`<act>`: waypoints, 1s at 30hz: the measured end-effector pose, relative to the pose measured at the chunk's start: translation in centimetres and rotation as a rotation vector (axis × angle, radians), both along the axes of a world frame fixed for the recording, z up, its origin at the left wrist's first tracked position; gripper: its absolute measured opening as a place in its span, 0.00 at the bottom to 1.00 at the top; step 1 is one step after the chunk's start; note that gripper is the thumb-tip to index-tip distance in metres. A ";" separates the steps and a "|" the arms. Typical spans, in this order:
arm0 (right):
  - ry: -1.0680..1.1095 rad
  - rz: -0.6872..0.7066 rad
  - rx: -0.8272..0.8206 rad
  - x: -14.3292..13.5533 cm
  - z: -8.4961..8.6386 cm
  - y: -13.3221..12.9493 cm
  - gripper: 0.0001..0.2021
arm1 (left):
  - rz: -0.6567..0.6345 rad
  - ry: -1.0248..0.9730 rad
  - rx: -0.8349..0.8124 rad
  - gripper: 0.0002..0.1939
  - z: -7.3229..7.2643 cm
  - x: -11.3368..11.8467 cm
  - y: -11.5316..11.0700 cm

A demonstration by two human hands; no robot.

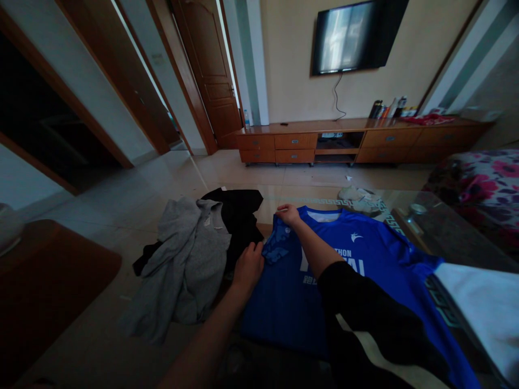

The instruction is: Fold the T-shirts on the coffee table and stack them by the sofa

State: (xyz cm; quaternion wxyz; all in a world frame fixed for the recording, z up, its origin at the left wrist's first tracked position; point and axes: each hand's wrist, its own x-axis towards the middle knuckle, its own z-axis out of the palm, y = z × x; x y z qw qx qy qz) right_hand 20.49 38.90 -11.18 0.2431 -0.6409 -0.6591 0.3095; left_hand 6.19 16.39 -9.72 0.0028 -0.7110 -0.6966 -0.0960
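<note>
Both hands pinching blue jersey (365, 254): left hand (248, 266) gripping folded sleeve, right hand (287, 214) at collar. Forearm covering chest print; fingertips tucking under fabric.

The blue jersey (357, 259) shows white lettering, partly hidden, reading "THON" above "AI".

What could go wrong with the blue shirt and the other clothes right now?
The blue shirt lies on a glass table, with both hands on its one sleeve: the left hand at the cuff, the right hand at the shoulder. A tug might slide it on the smooth glass and wrinkle it. The grey garment and black garment are heaped right beside it, so an elbow could perhaps drag them over.
</note>
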 end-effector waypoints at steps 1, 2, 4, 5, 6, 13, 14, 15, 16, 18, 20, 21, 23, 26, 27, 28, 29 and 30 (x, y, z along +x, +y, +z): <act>0.002 0.001 0.010 0.1 -0.1 -0.1 0.14 | 0.003 0.029 -0.012 0.15 0.2 -0.1 -0.1; 0.000 0.002 0.021 0.1 -0.1 -0.1 0.13 | -0.002 0.056 -0.024 0.15 0.3 -0.1 -0.2; -0.013 0.013 0.045 0.3 0.1 -0.3 0.12 | -0.035 0.095 -0.044 0.14 0.7 -0.2 -0.4; -0.025 0.022 0.058 0.3 0.2 -0.4 0.12 | -0.053 0.105 -0.046 0.14 0.8 -0.2 -0.5; -0.041 0.033 0.072 0.4 0.5 -0.6 0.12 | -0.070 0.108 -0.040 0.14 0.9 -0.2 -0.6; -0.237 0.116 0.061 1.1 3.1 -2.5 0.19 | -0.300 0.026 0.078 0.17 1.1 0.4 -0.5; -0.278 0.128 0.016 1.5 3.3 -2.8 0.20 | -0.319 -0.002 0.080 0.18 1.0 0.4 -0.5; -0.321 0.136 -0.036 1.9 3.5 -3.1 0.21 | -0.329 -0.027 0.074 0.19 0.9 0.3 -0.5; -0.363 0.139 -0.087 2.3 3.6 -3.3 0.23 | -0.332 -0.051 0.065 0.20 0.8 0.2 -0.5; -0.433 0.141 -0.168 3.5 3.9 -3.7 0.28 | -0.322 -0.095 0.059 0.24 0.6 -0.2 -0.7; -0.475 0.153 -0.218 4.7 4.1 -4.3 0.32 | -0.301 -0.122 0.073 0.30 0.4 -0.5 -0.9; -0.487 0.160 -0.237 5.1 4.3 -4.7 0.33 | -0.290 -0.124 0.084 0.30 0.4 -0.6 -1.0; -0.514 0.154 -0.223 5.8 4.7 -6.0 0.36 | -0.292 -0.101 0.100 0.25 0.4 -0.6 -1.1; -0.570 0.170 0.005 6.1 5.2 -8.8 0.29 | -0.317 -0.072 0.125 0.11 0.4 0.0 -1.2; -0.576 0.225 0.113 6.3 5.4 -10.0 0.24 | -0.316 -0.083 0.140 0.10 0.5 0.2 -1.2; -0.572 0.307 0.210 6.4 5.5 -11.1 0.19 | -0.318 -0.105 0.153 0.09 0.5 0.4 -1.2; -0.559 0.402 0.281 6.7 5.5 -12.3 0.17 | -0.328 -0.133 0.160 0.09 0.6 0.5 -1.2; -0.542 0.495 0.330 7.0 5.4 -13.4 0.16 | -0.345 -0.164 0.161 0.11 0.6 0.5 -1.2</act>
